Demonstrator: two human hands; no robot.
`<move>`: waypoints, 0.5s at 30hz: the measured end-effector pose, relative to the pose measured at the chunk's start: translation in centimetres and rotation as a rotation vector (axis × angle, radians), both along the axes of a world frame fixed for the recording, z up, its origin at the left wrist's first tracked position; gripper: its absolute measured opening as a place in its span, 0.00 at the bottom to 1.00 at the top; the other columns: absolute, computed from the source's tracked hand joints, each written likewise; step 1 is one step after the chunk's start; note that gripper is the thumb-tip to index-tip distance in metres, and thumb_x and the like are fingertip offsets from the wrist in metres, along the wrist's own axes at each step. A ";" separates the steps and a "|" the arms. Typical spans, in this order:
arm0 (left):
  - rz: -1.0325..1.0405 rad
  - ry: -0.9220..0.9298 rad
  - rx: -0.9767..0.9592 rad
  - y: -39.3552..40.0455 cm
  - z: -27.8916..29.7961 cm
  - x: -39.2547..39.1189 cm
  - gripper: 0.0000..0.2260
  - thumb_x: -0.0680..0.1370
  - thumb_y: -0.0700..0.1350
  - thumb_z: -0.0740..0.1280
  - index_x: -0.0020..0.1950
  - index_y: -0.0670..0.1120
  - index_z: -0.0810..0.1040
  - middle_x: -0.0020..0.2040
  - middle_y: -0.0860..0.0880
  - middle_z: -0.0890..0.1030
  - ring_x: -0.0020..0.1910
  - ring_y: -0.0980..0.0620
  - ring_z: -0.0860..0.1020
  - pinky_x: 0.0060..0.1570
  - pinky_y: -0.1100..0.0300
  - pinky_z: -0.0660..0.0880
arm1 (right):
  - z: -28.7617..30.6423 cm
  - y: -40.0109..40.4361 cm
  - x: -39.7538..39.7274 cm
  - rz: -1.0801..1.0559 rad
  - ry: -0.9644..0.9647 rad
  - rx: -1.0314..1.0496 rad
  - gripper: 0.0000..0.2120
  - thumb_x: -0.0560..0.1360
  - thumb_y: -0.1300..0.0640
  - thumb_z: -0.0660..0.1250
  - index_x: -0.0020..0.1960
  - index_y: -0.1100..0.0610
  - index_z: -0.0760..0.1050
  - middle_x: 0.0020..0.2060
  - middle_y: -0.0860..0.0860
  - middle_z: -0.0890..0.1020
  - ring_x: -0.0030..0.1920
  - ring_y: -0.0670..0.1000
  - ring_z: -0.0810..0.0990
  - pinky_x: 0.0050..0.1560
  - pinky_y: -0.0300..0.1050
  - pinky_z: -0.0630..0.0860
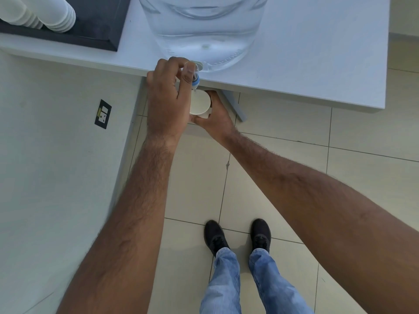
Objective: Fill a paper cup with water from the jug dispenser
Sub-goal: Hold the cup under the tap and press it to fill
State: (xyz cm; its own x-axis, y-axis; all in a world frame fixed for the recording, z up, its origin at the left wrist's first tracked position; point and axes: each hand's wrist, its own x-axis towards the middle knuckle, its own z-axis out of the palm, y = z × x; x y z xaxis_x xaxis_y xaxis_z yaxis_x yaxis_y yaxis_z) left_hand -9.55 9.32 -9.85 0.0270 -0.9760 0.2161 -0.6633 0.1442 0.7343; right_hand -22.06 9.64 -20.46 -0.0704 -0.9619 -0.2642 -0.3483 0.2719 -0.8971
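A large clear water jug [204,26] stands on the white table [306,64], with its blue-and-clear tap [195,77] hanging over the table's front edge. My left hand [166,98] grips the tap, thumb and fingers pinched on its lever. Directly below the spout my right hand [217,120] holds a white paper cup [200,102] upright from underneath. A thin stream of water runs from the spout into the cup. The left hand hides part of the cup's left side.
Two stacks of white paper cups [54,17] lie on a dark tray [99,30] at the table's back left. A white wall with a black socket [103,114] is on the left. A table leg [233,103] slants behind the cup. My shoes [238,236] stand on tiled floor.
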 end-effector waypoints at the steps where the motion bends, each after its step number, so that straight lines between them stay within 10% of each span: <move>1: -0.001 0.002 0.000 0.0 0.0 0.0 0.17 0.88 0.55 0.57 0.59 0.48 0.82 0.56 0.50 0.83 0.58 0.49 0.77 0.57 0.74 0.64 | 0.1 0.0 -0.1 0.000 -0.005 -0.004 0.35 0.72 0.55 0.84 0.73 0.54 0.72 0.68 0.48 0.81 0.68 0.50 0.78 0.69 0.52 0.78; 15: 0.010 0.147 0.078 0.4 0.4 -0.5 0.18 0.86 0.57 0.60 0.58 0.47 0.83 0.56 0.45 0.83 0.59 0.45 0.80 0.63 0.49 0.78 | 1.1 -0.1 -0.7 0.006 -0.032 0.023 0.35 0.73 0.55 0.82 0.76 0.53 0.71 0.71 0.48 0.80 0.74 0.55 0.75 0.74 0.61 0.74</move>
State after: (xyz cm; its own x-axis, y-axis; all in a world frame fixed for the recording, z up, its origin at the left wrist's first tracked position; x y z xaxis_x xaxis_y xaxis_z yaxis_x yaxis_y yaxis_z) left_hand -10.01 9.74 -9.47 0.0628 -0.9891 0.1328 -0.5487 0.0770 0.8325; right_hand -22.73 9.54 -19.41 -0.0560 -0.9559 -0.2884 -0.3211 0.2908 -0.9013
